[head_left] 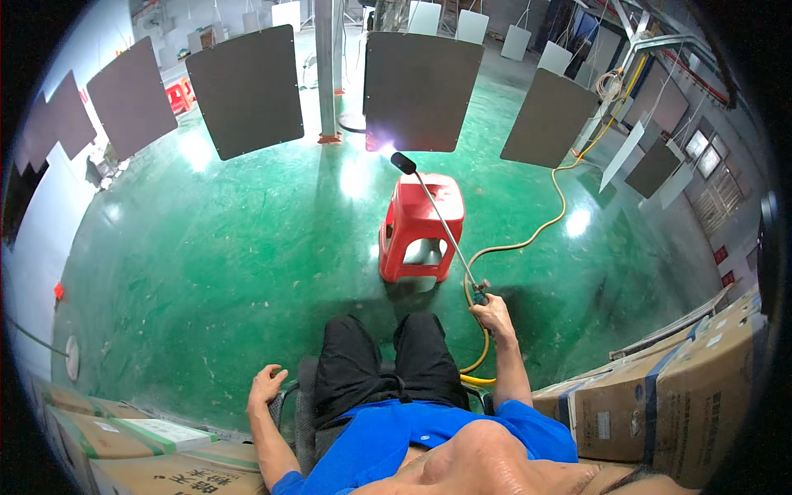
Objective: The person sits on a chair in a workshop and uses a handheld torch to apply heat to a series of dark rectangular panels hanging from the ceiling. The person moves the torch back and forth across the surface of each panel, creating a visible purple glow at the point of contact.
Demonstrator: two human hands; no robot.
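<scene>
My right hand is wrapped round the handle of a gas torch with a long thin metal tube and a black nozzle. A bright violet-white flame comes from the nozzle at the lower left corner of a dark grey hanging panel. From the handle a yellow hose runs off across the floor. My left hand hangs beside the chair I sit on, fingers loosely apart and holding nothing.
A red plastic stool stands ahead, under the torch tube. More dark panels hang in a curved row, with a metal post behind. Cardboard boxes are stacked at my right, and others at my left. The floor is glossy green.
</scene>
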